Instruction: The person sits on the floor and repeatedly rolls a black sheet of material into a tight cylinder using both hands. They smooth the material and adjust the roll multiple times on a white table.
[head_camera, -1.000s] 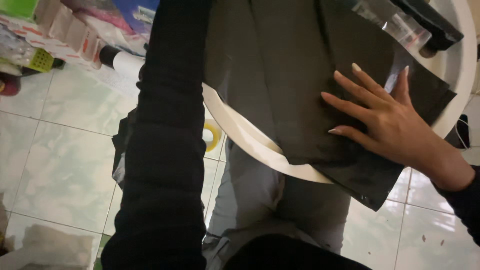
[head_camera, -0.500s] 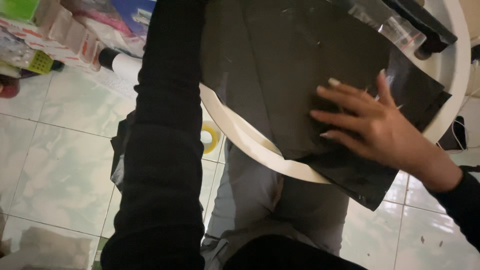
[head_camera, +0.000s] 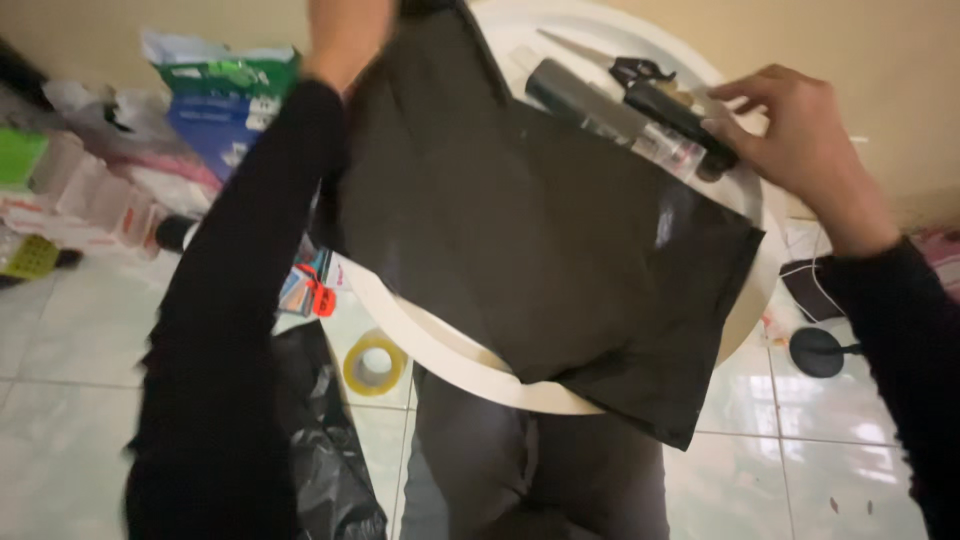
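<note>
On the far left, boxes and packets (head_camera: 90, 190) are piled on the tiled floor (head_camera: 70, 390). A green and blue bag (head_camera: 225, 95) stands behind them. Nearer the middle, a roll of yellow tape (head_camera: 374, 364) lies on the floor, just beside a crumpled black plastic bag (head_camera: 325, 450).

The left arm in a black sleeve (head_camera: 235, 300) reaches up from the bottom. The left hand (head_camera: 345, 40) is at the top edge, by the top corner of a big dark flat bag (head_camera: 540, 260). The hand is blurry and partly cut off, so I cannot tell if its fingers are closed on the bag or not.

The dark flat bag lies spread on a round white bench (head_camera: 440, 350). It covers most of the bench. Its lower corner hangs over the near edge, above the person's grey trousers (head_camera: 530, 480).

At the back of the bench, just past the bag's top edge, lie a dark tube (head_camera: 575, 95) and a black tool (head_camera: 680, 115), side by side. A see-through wrapper (head_camera: 660, 150) lies with them.

The right hand (head_camera: 800, 140) is at the right side of the bench. Its fingers (head_camera: 740, 95) are bent and loosely open, and the tips touch the end of the black tool. They hold nothing tight.

On the floor at the right is a small round black thing (head_camera: 817, 352).
</note>
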